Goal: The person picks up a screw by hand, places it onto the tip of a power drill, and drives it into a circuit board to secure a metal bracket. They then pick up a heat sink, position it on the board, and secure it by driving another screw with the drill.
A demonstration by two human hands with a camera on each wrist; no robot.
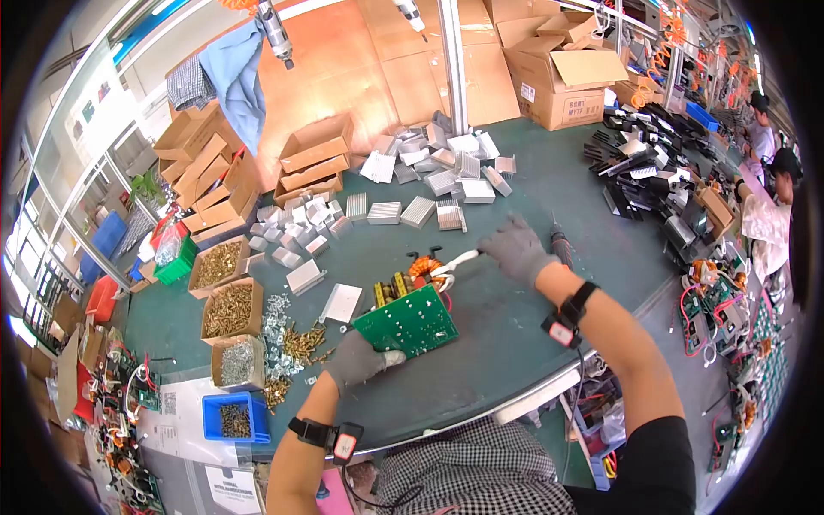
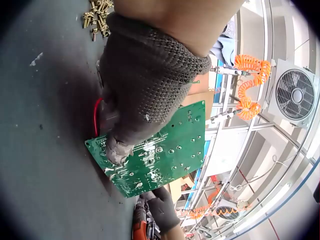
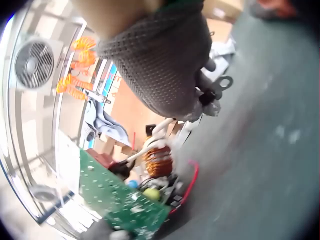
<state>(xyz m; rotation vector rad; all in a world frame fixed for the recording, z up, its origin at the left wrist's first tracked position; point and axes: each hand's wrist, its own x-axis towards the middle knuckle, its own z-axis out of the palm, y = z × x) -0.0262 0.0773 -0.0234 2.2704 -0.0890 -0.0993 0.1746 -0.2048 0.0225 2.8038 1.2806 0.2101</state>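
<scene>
My gloved left hand (image 1: pixel 357 360) grips a green circuit board (image 1: pixel 412 323) by its near left corner, thumb pressed on the soldered face. The board tilts up over the bench, solder side toward me. Copper-wound coils (image 3: pixel 159 161), yellow-wrapped parts and a red wire (image 3: pixel 192 186) sit on its far side. My gloved right hand (image 1: pixel 518 251) pinches the end of a thick white cable (image 1: pixel 464 257) that runs from the board. In the right wrist view a ring terminal (image 3: pixel 226 82) sticks out past the fingertips. The glove hides part of the cable end.
Silver heat sinks (image 1: pixel 419 212) lie across the back of the bench. Boxes of screws (image 1: pixel 230 312) and a blue bin (image 1: pixel 235 418) stand at the left, beside loose brass screws (image 1: pixel 304 345). A power screwdriver (image 1: pixel 560 245) lies beyond my right hand. Black heat sinks (image 1: pixel 639 154) are piled right.
</scene>
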